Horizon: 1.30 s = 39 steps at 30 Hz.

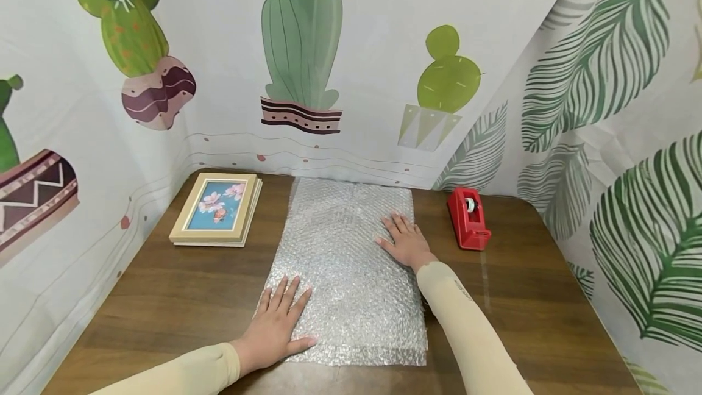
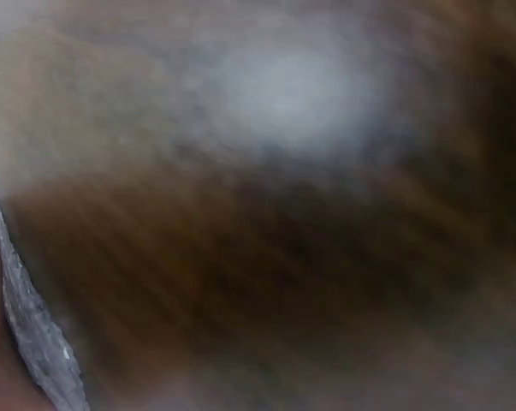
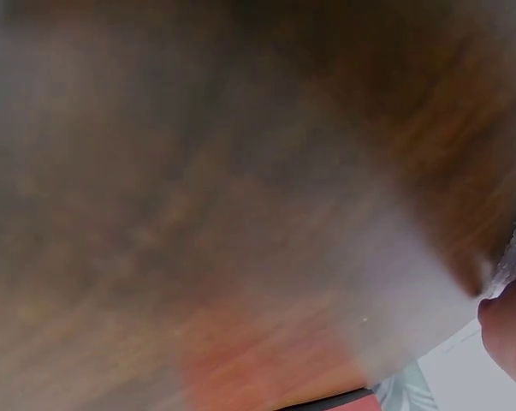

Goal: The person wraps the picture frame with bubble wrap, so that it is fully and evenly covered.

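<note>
A sheet of clear bubble wrap lies flat on the brown wooden table, its layered edges showing at the front. My left hand rests on its lower left part with the fingers spread. Farther back, my right hand lies on the wrap's right edge, fingers spread as well. In the left wrist view, only a strip of bubble wrap and a bit of the hand show at the left edge. A fingertip and a sliver of wrap appear at the right edge of the right wrist view.
Picture frames are stacked at the back left of the table, the top one showing pink flowers on blue. A red tape dispenser stands to the right of the wrap. Cloth printed with cacti and leaves hangs behind and beside the table.
</note>
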### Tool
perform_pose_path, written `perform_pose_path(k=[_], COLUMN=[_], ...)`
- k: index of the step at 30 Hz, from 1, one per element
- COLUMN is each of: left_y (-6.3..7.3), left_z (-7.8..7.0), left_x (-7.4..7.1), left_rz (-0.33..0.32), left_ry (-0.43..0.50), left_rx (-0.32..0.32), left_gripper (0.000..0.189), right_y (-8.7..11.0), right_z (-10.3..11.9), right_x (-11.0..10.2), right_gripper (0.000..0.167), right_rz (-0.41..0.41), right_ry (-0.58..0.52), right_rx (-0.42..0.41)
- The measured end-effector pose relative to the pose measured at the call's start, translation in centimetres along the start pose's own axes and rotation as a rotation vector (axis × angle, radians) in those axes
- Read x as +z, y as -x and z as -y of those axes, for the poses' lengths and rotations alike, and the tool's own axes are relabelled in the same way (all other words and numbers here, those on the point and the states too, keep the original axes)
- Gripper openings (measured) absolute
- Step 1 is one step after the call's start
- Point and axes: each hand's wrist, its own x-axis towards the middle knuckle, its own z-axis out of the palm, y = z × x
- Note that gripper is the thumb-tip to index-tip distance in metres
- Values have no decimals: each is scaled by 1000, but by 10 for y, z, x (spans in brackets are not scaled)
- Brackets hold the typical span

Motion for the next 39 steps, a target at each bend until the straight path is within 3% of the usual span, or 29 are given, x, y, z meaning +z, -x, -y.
perform_pose_path(k=[11, 19, 21, 26, 28, 35, 39], left_y=[4, 14, 18, 22, 23, 24, 23], left_z=[6, 15, 22, 44, 47, 27, 22], left_x=[5, 2, 2, -2, -4, -13, -12], left_rz=[-96, -51, -62, -186, -196, 10, 21], left_ry=[-98, -95, -144, -345, -358, -114, -80], left_rx=[60, 103, 143, 317, 345, 178, 160], left_gripper=[88, 88, 87, 86, 86, 92, 95], right_y=[10, 29, 41, 72, 78, 75, 68], right_z=[-1, 10, 15, 23, 22, 13, 6], right_x=[6, 8, 8, 6, 4, 1, -4], right_gripper=[75, 73, 73, 72, 71, 69, 70], right_rz=[-5, -47, -51, -29, -25, -26, -65], right_ry=[-41, -22, -42, -82, -86, -62, -5], right_rx=[11, 28, 46, 86, 82, 16, -42])
